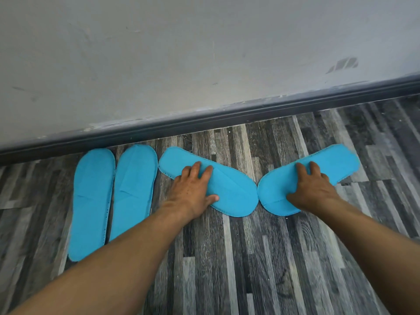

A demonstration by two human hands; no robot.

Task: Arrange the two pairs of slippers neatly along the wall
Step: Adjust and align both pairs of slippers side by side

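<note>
Step in hand: squaring up the second pair; first pair reads as done.

First pair: far-left slipper (92, 201) and second slipper (134, 189) lie flat on the wood-look floor (261, 258), parallel, just beside each other, one end of each close to the dark skirting board (204, 120) under the wall (181, 53).

Third slipper (227, 189): skewed, long axis running 10 to 4 o'clock. Left hand (193, 189) lies on it, fingers spread flat, pressing, not gripping.

Fourth slipper (318, 176): skewed 2 to 8 o'clock. Right hand (314, 189) flat on it, fingers slightly curled, holding nothing.

Their rounded near ends almost touch; together they form a V.

Next move, as I judge: swing both wall-side ends inward until parallel with the first pair.

Writing or brand: none visible.
</note>
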